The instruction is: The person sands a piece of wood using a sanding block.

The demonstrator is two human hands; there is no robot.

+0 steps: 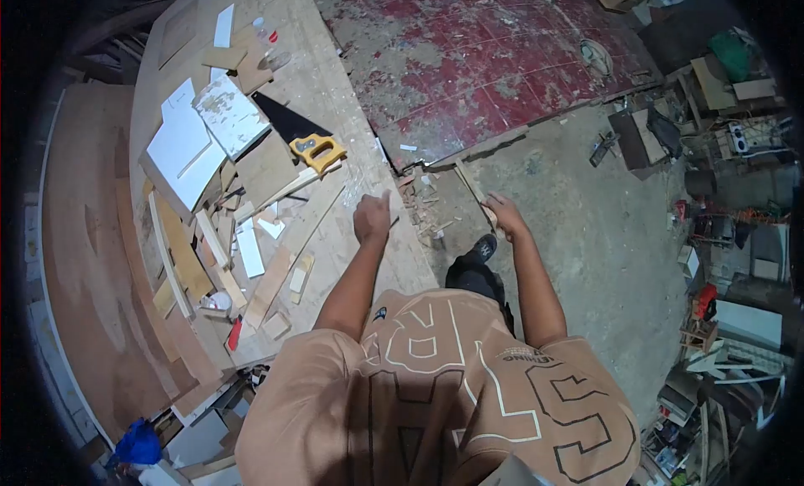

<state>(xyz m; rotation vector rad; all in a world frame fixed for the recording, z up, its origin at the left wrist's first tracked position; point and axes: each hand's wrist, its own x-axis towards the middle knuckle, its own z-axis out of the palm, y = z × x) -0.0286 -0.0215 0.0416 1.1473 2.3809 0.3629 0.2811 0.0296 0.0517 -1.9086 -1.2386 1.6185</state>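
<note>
My right hand [503, 214] is closed around the near end of a narrow wooden strip [469, 183], held off the table's edge above the floor. The strip points away from me toward the red tiled area. My left hand [373, 219] is curled into a fist over the edge of the wooden worktable [381, 264]; whatever it may hold is hidden. Beyond it on the table lies a handsaw [318, 151] with a yellow handle and dark blade. A thin wooden stick [320, 222] lies to the left of my left hand.
White boards [180, 142], a paint-spattered white block [230, 116] and several wood offcuts [272, 289] cover the table's left side. A red-handled tool [234, 333] lies near its front edge. Wood scraps [429, 203] litter the floor. Clutter [729, 318] lines the right.
</note>
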